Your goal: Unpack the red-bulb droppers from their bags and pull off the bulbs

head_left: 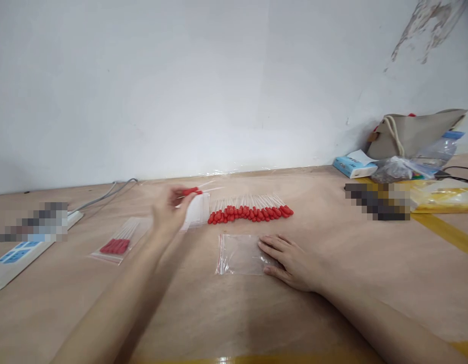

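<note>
Between the fingers of my left hand (170, 211) are a few red-tipped white sticks (193, 191), raised over a stack of clear zip bags (198, 213). The red ends sit in the grip and the thin stems point right. My right hand (290, 260) lies flat, fingers stretched out, on the right end of an empty clear zip bag (239, 254). Just beyond that bag, a long row of the same red-tipped sticks (252, 213) rests with red ends towards me. Left of my left forearm, a zip bag (140, 227) holds several such sticks.
A white power strip (40, 247) with a grey cable (104, 194) stands at the left. At the back right are a blue tissue pack (351, 166), a grey bag (419, 134), a plastic bottle (448, 146) and yellow packaging (442, 197). A pale wall (180, 86) closes off the table's back.
</note>
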`<state>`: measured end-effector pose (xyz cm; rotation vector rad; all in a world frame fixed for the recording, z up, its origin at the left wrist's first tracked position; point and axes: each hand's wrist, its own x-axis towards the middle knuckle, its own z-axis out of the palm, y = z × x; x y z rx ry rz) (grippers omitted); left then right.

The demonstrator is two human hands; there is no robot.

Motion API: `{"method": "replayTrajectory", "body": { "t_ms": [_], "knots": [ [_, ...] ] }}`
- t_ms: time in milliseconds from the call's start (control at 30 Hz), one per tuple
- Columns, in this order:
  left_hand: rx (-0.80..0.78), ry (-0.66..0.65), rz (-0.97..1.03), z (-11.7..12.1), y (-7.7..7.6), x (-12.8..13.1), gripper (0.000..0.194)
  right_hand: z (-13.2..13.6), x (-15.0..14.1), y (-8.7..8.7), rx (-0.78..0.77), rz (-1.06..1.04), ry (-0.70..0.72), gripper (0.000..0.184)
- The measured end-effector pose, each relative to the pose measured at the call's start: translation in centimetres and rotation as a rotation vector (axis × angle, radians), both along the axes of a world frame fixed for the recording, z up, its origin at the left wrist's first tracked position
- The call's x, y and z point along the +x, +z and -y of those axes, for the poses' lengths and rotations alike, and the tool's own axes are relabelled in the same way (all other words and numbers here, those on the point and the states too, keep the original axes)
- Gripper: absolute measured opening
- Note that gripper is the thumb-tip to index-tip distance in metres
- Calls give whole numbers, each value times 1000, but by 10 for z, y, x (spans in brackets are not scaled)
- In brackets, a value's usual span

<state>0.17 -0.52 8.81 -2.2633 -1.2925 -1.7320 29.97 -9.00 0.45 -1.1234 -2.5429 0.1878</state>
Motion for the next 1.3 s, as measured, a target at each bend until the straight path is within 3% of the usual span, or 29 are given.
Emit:
{"method": "replayTrajectory", "body": {
  "t_ms": [133,300,600,733,900,1033,1133,1200,1300],
  "knots": [
    [17,-142,-230,-22,-28,67,6,0,-1,1,20,-14,0,52],
    [67,-189,-853,-36,-40,111,20,1,-1,0,28,-31,5,51],
    [-1,-199,-942,-39,-51,132,12,1,-2,2,13,-1,-1,52],
    [-35,-182,-849,-31,-49,127,20,1,-2,3,9,12,-4,52],
    [-193,-241,-562,14,-45,84,26,0,-1,1,2,18,2,53],
    [-404,-399,-786,55,-56,46,45,-1,-1,1,-47,33,11,55],
    [-534,-441,-946,67,-65,31,57,-1,-2,5,-102,44,32,56],
    [-598,-425,-946,67,-67,29,55,0,-2,8,-142,59,36,59],
    [-629,-354,-747,59,-63,35,46,0,-2,12,-183,80,33,61]
  ]
}}
